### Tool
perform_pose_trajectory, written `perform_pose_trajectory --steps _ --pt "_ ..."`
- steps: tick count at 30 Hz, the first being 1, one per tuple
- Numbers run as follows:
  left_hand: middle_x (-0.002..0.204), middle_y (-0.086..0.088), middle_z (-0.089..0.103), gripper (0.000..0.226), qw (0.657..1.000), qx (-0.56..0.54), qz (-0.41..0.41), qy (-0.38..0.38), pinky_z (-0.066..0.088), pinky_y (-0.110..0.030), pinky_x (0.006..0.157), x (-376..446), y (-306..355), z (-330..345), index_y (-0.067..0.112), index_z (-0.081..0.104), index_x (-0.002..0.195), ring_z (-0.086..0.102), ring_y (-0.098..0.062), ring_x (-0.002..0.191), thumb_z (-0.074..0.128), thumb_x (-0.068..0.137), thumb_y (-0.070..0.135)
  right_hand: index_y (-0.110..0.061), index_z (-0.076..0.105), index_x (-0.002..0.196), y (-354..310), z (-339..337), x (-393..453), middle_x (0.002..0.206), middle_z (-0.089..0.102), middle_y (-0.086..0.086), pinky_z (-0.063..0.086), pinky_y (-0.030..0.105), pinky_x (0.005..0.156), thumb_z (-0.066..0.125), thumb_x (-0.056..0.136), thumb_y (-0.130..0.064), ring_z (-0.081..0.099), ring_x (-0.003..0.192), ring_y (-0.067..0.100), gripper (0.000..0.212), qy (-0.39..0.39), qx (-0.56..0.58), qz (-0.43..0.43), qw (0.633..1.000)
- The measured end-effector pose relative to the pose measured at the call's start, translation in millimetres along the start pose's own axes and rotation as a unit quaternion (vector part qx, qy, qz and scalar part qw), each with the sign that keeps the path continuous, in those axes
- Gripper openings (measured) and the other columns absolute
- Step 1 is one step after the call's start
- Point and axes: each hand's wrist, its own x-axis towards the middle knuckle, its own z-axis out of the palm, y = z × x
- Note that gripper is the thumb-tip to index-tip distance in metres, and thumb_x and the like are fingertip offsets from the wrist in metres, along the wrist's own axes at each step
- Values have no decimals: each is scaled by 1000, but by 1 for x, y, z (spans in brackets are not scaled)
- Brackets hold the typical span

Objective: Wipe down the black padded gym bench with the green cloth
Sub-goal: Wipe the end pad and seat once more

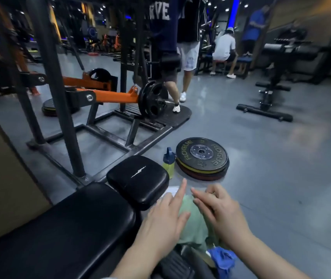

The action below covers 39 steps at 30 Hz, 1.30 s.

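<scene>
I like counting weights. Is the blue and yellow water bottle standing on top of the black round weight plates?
No, the blue and yellow water bottle stands on the grey floor beside the black round weight plates.

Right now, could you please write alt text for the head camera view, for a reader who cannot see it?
Two bare hands, the left hand and right hand, hover with straight fingers over a green cloth beside a black padded gym bench. Beyond on the grey floor are a water bottle, stacked weight plates and a plate-loaded machine; other people exercise farther back.
</scene>
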Motion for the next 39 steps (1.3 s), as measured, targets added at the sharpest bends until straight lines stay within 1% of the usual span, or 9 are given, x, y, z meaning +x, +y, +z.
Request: perform_pose_trajectory --steps 3,6,9,12,17,22,26,31,39 --pt "118 7 34 71 996 -47 -9 -71 37 -28 90 27 -10 45 59 -27 128 45 -15 108 37 99 45 -35 65 108 51 15 -9 79 42 -10 43 24 49 50 88 -44 49 60 8 27 -18 3 52 998" --pt "105 7 33 74 990 -69 -12 -124 39 -23 83 51 -28 90 63 -14 130 46 -8 92 47 98 34 -29 71 110 97 37 -23 80 42 -13 33 14 57 47 90 -46 46 69 2 35 -58 18 93 994" --pt "101 11 30 75 987 -88 -32 -129 42 -24 84 71 -47 131 68 -3 129 45 -6 87 50 95 26 -34 59 128 134 57 -39 92 37 -21 34 14 70 41 84 -56 43 80 -10 52 -136 51 141 979" --pt "107 14 29 68 986 -86 -62 -127 43 -24 81 84 -59 170 73 8 121 51 -7 88 49 95 25 -38 43 140 162 78 -59 104 32 -22 43 22 82 39 73 -50 44 89 -4 68 -219 88 171 957" --pt "114 13 26 43 986 -98 -86 -100 31 -16 74 89 -83 232 58 40 119 45 -4 89 52 95 24 -38 49 132 203 117 -93 104 35 -14 33 3 81 46 80 -22 43 97 -9 55 -173 119 241 947" --pt "121 7 35 39 979 -111 -143 -97 38 -18 86 77 -105 297 41 57 128 51 -12 106 49 93 24 -59 46 127 233 168 -140 107 32 -10 40 18 74 46 87 -23 48 82 0 54 -159 75 261 949" --pt "128 -4 40 45 972 -72 -190 -119 44 -35 90 61 -130 350 39 50 136 49 -25 112 42 92 30 -50 49 132 250 214 -175 119 33 -3 36 14 69 52 89 -13 49 91 9 57 -190 41 292 936" --pt "141 1 11 59 956 0 -231 -182 35 -29 101 63 -150 395 41 12 150 25 -19 131 37 101 22 -29 61 128 278 256 -188 120 47 15 41 22 67 59 74 6 60 92 29 65 -211 19 311 926" --pt "144 -1 2 64 944 24 -266 -196 30 -31 107 84 -186 437 40 7 151 18 -20 135 38 100 17 -25 56 134 314 300 -186 130 40 15 44 28 72 61 82 0 55 108 33 59 -222 13 285 933"
